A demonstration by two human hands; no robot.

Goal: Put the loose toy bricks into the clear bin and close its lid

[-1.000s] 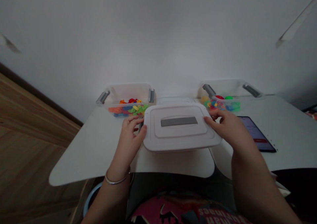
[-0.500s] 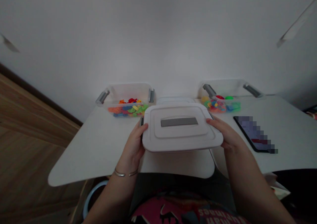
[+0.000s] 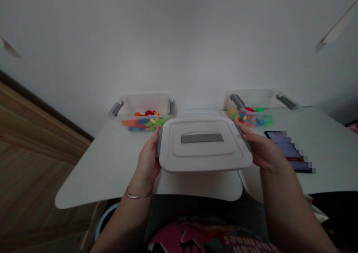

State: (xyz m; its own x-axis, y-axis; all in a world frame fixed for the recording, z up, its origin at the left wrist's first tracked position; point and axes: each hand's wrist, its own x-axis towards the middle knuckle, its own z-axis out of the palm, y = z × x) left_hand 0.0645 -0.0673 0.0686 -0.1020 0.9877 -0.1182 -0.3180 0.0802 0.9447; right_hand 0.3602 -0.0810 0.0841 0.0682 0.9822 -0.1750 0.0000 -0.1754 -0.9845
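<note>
Between my two hands is a storage box with a white lid and a grey handle strip across its top. My left hand presses against the box's left side, at the grey side latch. On the opposite side, my right hand has its fingers along the right latch. The lid hides the box's body, and I cannot tell whether its base touches the table. A silver bangle circles my left wrist.
Open clear bins stand against the wall on the white table: one with colourful pieces at left, another with bright toys at right. A pale lid lies between them. A phone lies at right.
Both thumbs have come off the top of the lid and moved to the box's sides, exposing the grey latches. The box itself has hardly moved.
</note>
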